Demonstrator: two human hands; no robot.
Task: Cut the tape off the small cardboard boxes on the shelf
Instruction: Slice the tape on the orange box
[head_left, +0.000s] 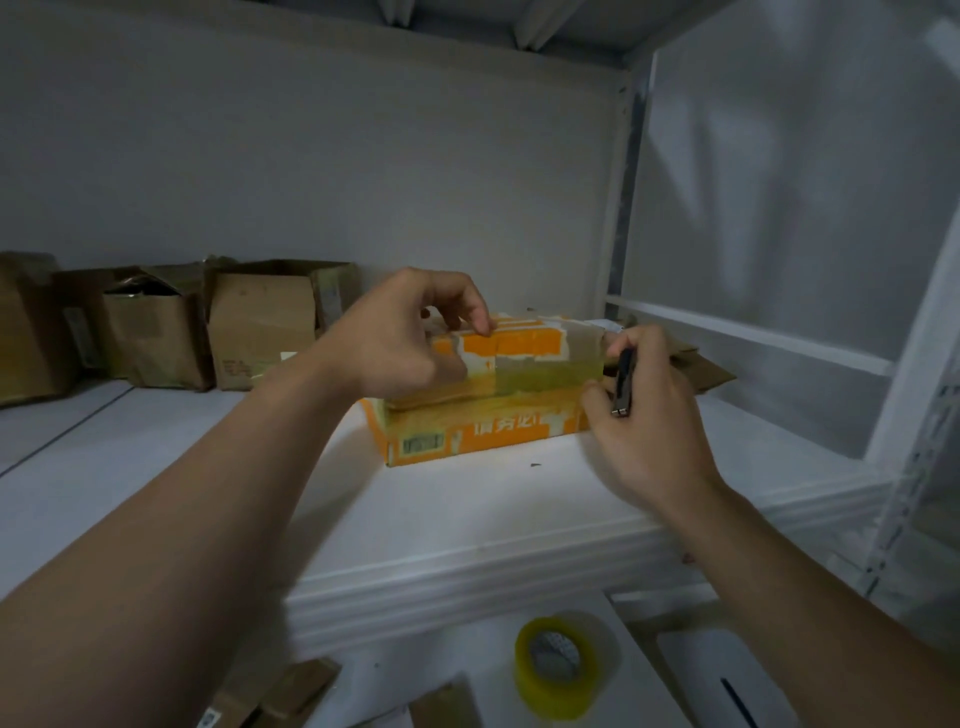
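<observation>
Orange-and-white, the small cardboard box sits at the middle of the frame, crossed by a wide band of glossy yellowish tape. It lies on top of a second, wider orange cardboard box with white characters on its front, which stands on the white shelf.

The left hand grips the upper box at its left end, with fingers curled over the top edge and the thumb side against the front face. The right hand is just beside the box's right end, clenched around a slim dark cutter that points up toward the taped corner. Whether the blade touches the tape cannot be told.

Behind the right hand a flat brown cardboard flap sticks out to the right. Farther left along the shelf, against the grey back wall, stands a row of opened plain brown cardboard boxes, well apart from the orange ones. A grey perforated metal upright rises at the shelf's right rear corner.

Below the shelf's front edge, at the bottom of the frame, a roll of clear yellowish tape stands on a white surface. Pieces of brown cardboard lie at lower left, and a white object with a dark slot sits at lower right.
</observation>
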